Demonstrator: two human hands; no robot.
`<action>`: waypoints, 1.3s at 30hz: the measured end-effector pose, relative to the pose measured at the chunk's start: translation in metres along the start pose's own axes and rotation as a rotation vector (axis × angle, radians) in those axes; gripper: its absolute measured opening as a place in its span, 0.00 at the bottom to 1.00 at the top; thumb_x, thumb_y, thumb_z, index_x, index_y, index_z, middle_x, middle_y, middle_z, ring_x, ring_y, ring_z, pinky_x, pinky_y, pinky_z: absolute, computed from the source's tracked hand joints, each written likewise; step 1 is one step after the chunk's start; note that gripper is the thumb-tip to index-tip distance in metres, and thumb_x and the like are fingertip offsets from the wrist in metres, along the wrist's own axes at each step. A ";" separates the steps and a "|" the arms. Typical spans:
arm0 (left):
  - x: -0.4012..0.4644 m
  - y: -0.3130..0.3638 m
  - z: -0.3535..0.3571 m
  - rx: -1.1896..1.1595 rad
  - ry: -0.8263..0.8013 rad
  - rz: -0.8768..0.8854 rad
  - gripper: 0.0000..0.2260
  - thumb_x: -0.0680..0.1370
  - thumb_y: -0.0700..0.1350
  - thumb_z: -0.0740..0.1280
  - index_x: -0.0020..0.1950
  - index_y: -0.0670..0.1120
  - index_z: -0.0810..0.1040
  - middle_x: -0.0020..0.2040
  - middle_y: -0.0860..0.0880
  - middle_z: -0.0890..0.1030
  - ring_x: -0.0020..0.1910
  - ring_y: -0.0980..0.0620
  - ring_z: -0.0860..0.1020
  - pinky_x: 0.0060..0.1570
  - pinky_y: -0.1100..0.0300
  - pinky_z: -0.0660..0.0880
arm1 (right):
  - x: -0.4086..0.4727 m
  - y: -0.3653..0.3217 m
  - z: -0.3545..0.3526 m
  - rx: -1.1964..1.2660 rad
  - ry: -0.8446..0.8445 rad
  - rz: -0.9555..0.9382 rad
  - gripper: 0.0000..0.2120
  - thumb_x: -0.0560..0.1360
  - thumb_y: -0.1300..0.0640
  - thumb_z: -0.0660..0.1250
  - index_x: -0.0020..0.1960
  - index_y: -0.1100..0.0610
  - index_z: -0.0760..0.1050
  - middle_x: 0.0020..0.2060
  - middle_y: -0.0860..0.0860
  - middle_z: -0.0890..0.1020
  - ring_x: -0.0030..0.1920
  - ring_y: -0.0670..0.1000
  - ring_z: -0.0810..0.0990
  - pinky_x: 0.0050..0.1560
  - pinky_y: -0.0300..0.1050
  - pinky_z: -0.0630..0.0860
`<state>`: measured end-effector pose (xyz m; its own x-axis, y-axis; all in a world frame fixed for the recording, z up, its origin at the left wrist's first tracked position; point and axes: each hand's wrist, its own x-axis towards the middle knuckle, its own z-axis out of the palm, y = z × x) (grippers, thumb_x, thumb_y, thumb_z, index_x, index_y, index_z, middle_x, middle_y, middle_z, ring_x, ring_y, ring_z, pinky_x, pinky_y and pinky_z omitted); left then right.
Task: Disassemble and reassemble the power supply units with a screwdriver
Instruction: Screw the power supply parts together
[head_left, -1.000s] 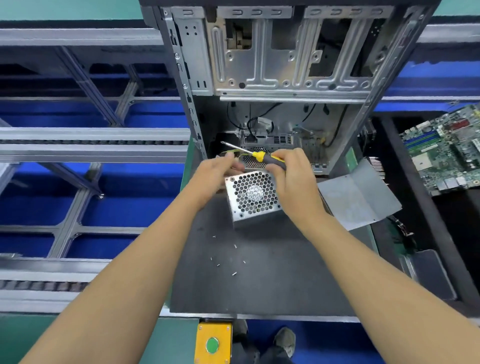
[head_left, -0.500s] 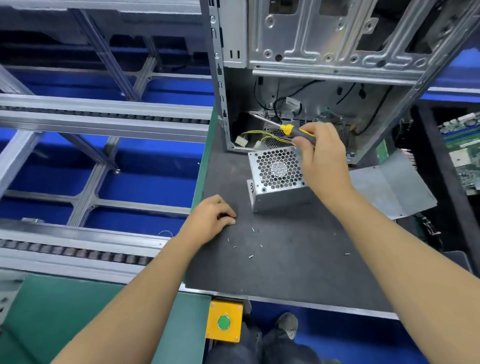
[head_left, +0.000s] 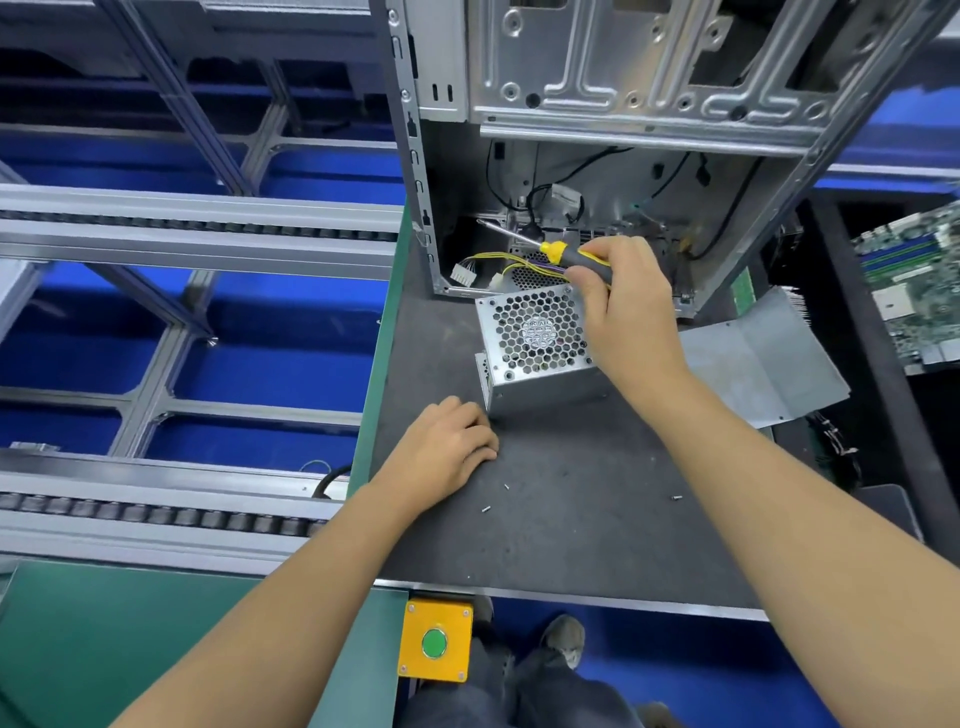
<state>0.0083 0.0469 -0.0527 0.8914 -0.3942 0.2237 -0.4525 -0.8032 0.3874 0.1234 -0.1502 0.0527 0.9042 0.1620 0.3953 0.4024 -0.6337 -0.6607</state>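
A silver power supply unit (head_left: 540, 345) with a honeycomb fan grille stands on the dark mat (head_left: 571, 509), its yellow wires (head_left: 498, 262) trailing into the open computer case (head_left: 597, 130) behind it. My right hand (head_left: 623, 312) rests on the unit's right side and holds a yellow-and-black screwdriver (head_left: 561, 254), its shaft pointing up and left. My left hand (head_left: 447, 447) lies knuckles-up on the mat just left of the unit's near corner, fingers curled over loose screws (head_left: 496, 498); whether it pinches one is hidden.
A bent grey metal cover plate (head_left: 763, 364) lies right of the unit. A green circuit board (head_left: 914, 291) sits at far right. Roller conveyor rails (head_left: 197, 228) run along the left. A yellow box with a green button (head_left: 435, 642) hangs at the front edge.
My left hand left the unit's top and came down to the mat among the screws. My right hand stays on the unit with the screwdriver. The camera view shifted left.
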 end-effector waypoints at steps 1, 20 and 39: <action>-0.002 0.001 0.000 0.025 0.004 0.019 0.02 0.76 0.41 0.74 0.44 0.44 0.84 0.44 0.46 0.81 0.40 0.42 0.77 0.39 0.45 0.77 | 0.000 0.000 0.000 0.006 0.003 0.002 0.08 0.81 0.58 0.63 0.55 0.62 0.75 0.47 0.48 0.71 0.46 0.48 0.70 0.48 0.37 0.65; 0.084 0.061 -0.057 -0.645 0.773 -0.519 0.06 0.76 0.39 0.73 0.49 0.49 0.83 0.50 0.52 0.83 0.55 0.57 0.79 0.57 0.66 0.72 | 0.001 -0.002 -0.009 0.181 0.051 0.156 0.05 0.80 0.56 0.65 0.55 0.53 0.77 0.49 0.48 0.81 0.50 0.43 0.79 0.49 0.33 0.72; 0.089 0.054 -0.046 -0.770 0.767 -0.548 0.13 0.77 0.36 0.71 0.53 0.55 0.80 0.47 0.60 0.83 0.50 0.57 0.82 0.52 0.68 0.75 | -0.008 0.010 -0.065 0.371 -0.129 0.283 0.05 0.74 0.60 0.71 0.39 0.53 0.81 0.24 0.39 0.73 0.27 0.41 0.67 0.29 0.28 0.62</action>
<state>0.0622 -0.0108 0.0296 0.8401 0.4894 0.2339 -0.1510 -0.2032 0.9674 0.1114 -0.2073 0.0845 0.9865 0.1295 0.1005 0.1410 -0.3574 -0.9233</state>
